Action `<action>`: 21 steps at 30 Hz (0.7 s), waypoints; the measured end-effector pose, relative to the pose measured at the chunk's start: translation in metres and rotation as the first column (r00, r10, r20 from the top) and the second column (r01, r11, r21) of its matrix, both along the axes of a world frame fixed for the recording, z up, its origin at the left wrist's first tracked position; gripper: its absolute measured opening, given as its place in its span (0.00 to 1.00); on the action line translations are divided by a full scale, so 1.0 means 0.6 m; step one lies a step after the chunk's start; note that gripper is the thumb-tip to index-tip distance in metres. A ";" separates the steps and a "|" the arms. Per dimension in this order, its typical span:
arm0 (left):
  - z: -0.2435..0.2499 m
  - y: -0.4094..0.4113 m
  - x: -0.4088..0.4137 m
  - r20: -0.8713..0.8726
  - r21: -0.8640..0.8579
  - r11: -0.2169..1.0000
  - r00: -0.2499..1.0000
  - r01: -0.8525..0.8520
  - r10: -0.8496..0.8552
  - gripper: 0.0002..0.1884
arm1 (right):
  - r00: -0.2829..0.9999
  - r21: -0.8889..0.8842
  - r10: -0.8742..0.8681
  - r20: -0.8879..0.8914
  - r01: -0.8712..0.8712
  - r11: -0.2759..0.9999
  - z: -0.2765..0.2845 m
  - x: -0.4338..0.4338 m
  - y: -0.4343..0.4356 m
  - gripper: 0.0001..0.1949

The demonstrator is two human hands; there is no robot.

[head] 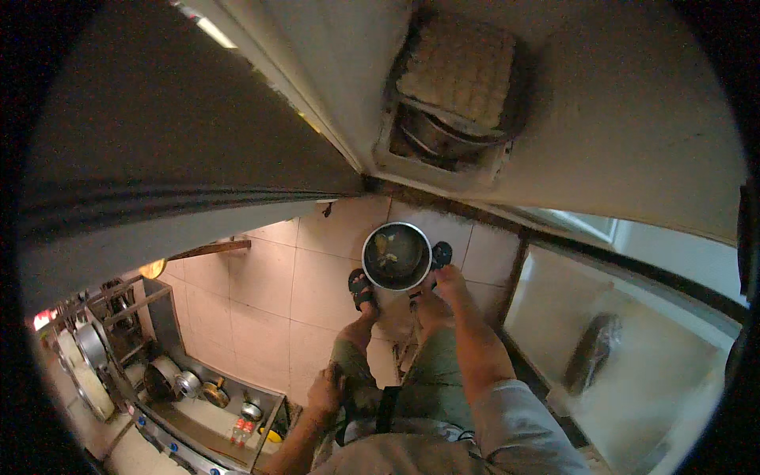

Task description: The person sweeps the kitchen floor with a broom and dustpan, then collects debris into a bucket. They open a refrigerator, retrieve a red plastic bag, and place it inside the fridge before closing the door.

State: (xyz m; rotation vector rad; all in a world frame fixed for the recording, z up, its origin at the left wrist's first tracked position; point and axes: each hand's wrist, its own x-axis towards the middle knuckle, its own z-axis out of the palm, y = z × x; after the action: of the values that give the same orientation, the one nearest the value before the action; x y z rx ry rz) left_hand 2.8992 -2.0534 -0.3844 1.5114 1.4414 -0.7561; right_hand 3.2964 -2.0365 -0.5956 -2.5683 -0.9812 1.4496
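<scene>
A round metal pot (396,256) stands on the tiled floor (261,279) between my sandalled feet. Its rim is bright and its inside dark, with a few pale yellowish pieces in it that are too blurred to name. My right hand (449,279) reaches down to the pot's right edge, beside my right foot. The fingertips are at the rim, but whether they grip it is unclear. By my left thigh rests my left hand (324,390), fingers curled; I cannot make out whether it holds anything.
A metal stove or counter (172,424) with blue knobs stands at lower left. Several pots and a wooden-handled pan (215,393) sit along it. A pale translucent panel (617,356) lies to my right. Ahead, a boxy fixture (457,77) is at the wall; a grey panel (196,222) juts in from the left.
</scene>
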 end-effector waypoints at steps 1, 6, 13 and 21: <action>0.003 -0.002 0.013 -0.006 0.020 1.000 1.000 -0.009 0.009 0.26 | 1.000 0.004 -0.013 -0.015 0.013 1.000 -0.017 -0.002 0.007 0.20; -0.024 -0.023 0.033 0.080 0.234 0.969 0.995 -0.072 0.055 0.24 | 0.999 -0.009 0.013 -0.051 -0.013 1.000 -0.167 -0.012 -0.030 0.17; -0.043 -0.085 0.002 0.047 0.351 0.912 0.977 -0.212 0.209 0.25 | 0.952 -0.041 -0.306 0.031 0.307 0.951 -0.391 -0.062 -0.065 0.20; -0.021 -0.037 0.017 -0.081 0.202 0.979 0.995 -0.039 0.056 0.24 | 0.960 0.000 -0.260 -0.101 0.261 0.965 -0.433 -0.106 -0.016 0.20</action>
State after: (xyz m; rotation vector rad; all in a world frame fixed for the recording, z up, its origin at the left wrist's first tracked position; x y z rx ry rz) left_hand 2.9095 -2.0757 -0.3968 1.6060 1.6534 -0.6701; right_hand 3.2331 -2.0458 -0.8557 -2.4729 -0.6091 1.4750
